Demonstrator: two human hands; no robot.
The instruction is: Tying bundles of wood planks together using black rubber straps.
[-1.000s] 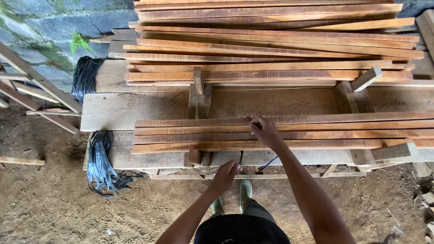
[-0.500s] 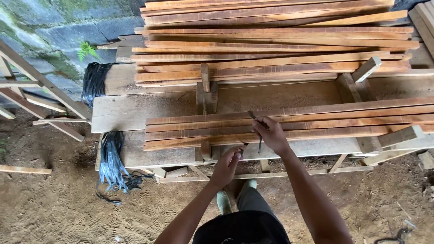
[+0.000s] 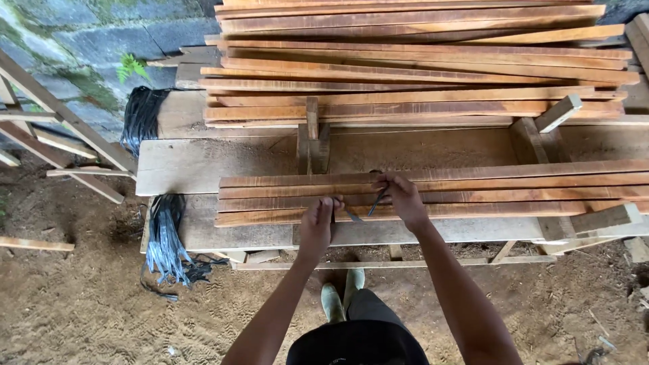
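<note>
Person's hands meet over the near bundle of wooden slats (image 3: 473, 189) on the table (image 3: 176, 169). Bundle = approx. 4 slats, long axis running left-right, ends flush at the left. A thin dark strap (image 3: 368, 206) crosses it between both hands. Left hand (image 3: 316, 223) fingers pinched shut on one strap end at the bundle's near edge; right hand (image 3: 403, 197) fingers closed on the other end, atop the bundle. Right hand sits farther onto the slats. 2 bunches of black straps (image 3: 162, 236) hang left of the bundle; bigger slat pile (image 3: 419, 61) behind.
</note>
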